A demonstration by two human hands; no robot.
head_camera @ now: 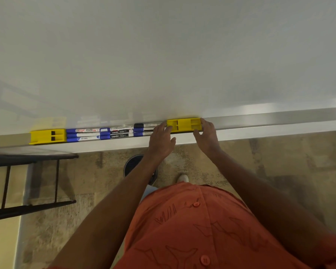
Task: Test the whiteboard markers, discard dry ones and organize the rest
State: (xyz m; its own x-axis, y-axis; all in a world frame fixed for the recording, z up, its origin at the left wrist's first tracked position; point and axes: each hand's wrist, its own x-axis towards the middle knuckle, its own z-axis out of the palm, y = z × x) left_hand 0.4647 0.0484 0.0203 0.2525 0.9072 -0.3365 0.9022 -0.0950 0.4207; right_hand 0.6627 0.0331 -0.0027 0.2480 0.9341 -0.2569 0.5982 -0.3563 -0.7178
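Several whiteboard markers with blue and black caps lie in neat rows on the metal tray under the whiteboard. A yellow block closes the rows on the left. A second yellow block sits at their right end. My left hand touches this block's left side, fingers over the marker ends. My right hand holds its right side, fingers on its far edge and thumb at its near edge.
A dark round bin stands on the speckled floor below the tray, partly behind my left arm. A black metal frame is at the left. My shoe is near the bin.
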